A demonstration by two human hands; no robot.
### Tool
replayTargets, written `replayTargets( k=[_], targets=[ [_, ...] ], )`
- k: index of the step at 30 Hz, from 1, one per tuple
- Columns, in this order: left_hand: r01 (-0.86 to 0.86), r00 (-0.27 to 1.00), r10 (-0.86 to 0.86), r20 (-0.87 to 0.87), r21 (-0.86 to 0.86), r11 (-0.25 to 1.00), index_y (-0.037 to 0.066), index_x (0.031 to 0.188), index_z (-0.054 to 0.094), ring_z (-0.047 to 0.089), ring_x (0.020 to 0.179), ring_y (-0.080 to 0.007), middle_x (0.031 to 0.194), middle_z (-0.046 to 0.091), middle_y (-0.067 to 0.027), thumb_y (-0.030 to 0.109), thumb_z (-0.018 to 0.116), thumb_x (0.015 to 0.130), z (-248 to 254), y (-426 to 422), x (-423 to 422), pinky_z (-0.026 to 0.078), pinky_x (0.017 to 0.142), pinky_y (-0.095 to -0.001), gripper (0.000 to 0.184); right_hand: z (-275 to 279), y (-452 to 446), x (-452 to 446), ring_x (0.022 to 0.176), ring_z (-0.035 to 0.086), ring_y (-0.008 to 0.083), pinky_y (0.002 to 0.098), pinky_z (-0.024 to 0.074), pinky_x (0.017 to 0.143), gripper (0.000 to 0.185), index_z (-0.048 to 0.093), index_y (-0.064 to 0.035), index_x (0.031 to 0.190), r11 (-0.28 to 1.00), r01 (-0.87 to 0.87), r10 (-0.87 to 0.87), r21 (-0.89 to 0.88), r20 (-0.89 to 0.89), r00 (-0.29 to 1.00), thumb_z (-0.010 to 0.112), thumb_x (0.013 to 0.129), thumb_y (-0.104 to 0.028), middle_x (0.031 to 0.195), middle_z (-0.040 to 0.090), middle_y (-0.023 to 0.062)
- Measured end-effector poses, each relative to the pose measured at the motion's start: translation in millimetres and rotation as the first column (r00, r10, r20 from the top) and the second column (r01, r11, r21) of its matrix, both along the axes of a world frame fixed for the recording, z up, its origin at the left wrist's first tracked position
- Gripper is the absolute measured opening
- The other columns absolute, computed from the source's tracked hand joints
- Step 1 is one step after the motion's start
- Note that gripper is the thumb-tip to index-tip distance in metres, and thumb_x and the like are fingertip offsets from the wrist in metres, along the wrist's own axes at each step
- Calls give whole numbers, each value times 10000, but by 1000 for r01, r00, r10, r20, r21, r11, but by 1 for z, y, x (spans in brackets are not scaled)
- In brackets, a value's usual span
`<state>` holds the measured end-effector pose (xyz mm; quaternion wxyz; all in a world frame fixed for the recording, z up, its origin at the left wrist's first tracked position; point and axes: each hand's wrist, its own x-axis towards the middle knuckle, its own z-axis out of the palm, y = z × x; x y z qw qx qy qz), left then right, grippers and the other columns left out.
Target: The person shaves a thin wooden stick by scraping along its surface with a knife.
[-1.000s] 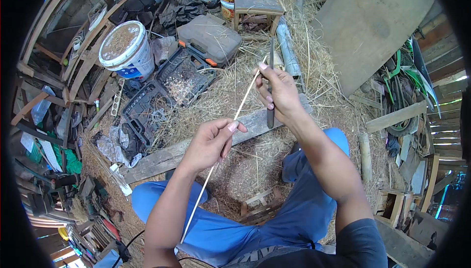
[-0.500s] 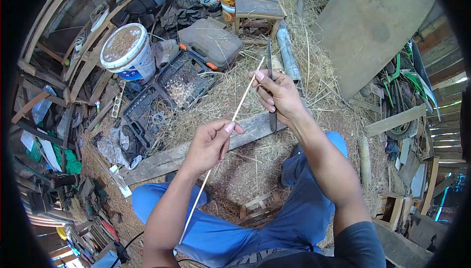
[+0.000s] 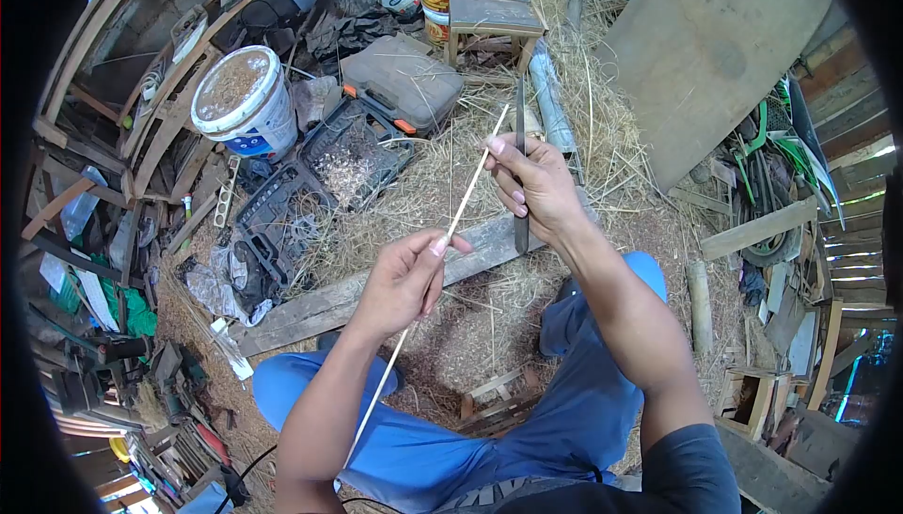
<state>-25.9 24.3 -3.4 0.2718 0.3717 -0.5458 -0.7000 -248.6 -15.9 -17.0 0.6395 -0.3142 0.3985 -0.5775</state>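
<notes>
Standing to my left is a white bucket [image 3: 238,91], near an open tool case [image 3: 282,199] strewn with shavings. My left hand [image 3: 403,279] pinches a thin pale strip [image 3: 467,194] between thumb and fingers; it slants from over my blue trousers [image 3: 414,443] up to my right hand [image 3: 534,180], whose thumb and forefinger steady its upper end while the other fingers curl around a dark knife [image 3: 520,119], pointing away from me beside the strip's tip.
</notes>
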Motion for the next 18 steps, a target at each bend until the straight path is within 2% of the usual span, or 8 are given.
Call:
replayTargets(
  k=[1, 5, 7, 17, 18],
  targets=[
    [-30, 1000, 30, 5, -6, 1000, -12, 1112, 636, 370, 369, -45, 492, 449, 40, 287, 451, 1103, 0, 1, -1, 291, 383, -211, 352, 2, 0, 2, 397, 365, 23, 203, 284, 364, 271, 633, -11, 873, 998, 61, -61, 24, 3, 998, 672, 1001, -246, 585, 532, -29],
    [-51, 999, 51, 11, -20, 999, 3, 1105, 633, 378, 370, -45, 497, 446, 40, 272, 464, 1100, -2, 0, 1, 299, 383, -212, 318, -5, -2, 1, 380, 355, 32, 207, 268, 359, 329, 638, 0, 876, 997, 70, -70, 7, -26, 997, 662, 1007, -300, 535, 487, -31],
    [-50, 999, 50, -1, -57, 997, 2, 1089, 633, 382, 369, -47, 495, 446, 38, 271, 458, 1102, -2, 1, 0, 304, 381, -216, 322, -6, -1, -1, 368, 345, 38, 210, 261, 357, 383, 635, 10, 882, 1000, 18, -18, -24, -11, 1000, 625, 1025, -345, 495, 447, -33],
    [-59, 997, 61, 38, -35, 998, -1, 1093, 637, 386, 373, -52, 492, 454, 30, 271, 467, 1098, 2, 1, 3, 314, 386, -220, 321, -6, 0, 0, 370, 338, 35, 210, 266, 356, 393, 628, 9, 906, 999, 14, -14, -38, -12, 1000, 582, 1047, -355, 494, 440, -34],
    [-70, 996, 72, 53, -25, 997, 0, 1094, 638, 385, 382, -51, 507, 454, 30, 265, 470, 1097, 3, 2, 3, 311, 388, -217, 314, -6, 1, -1, 393, 357, 30, 203, 281, 355, 368, 626, 13, 940, 998, -6, 3, -55, -52, 999, 562, 1058, -329, 556, 485, -22]
  ],
)
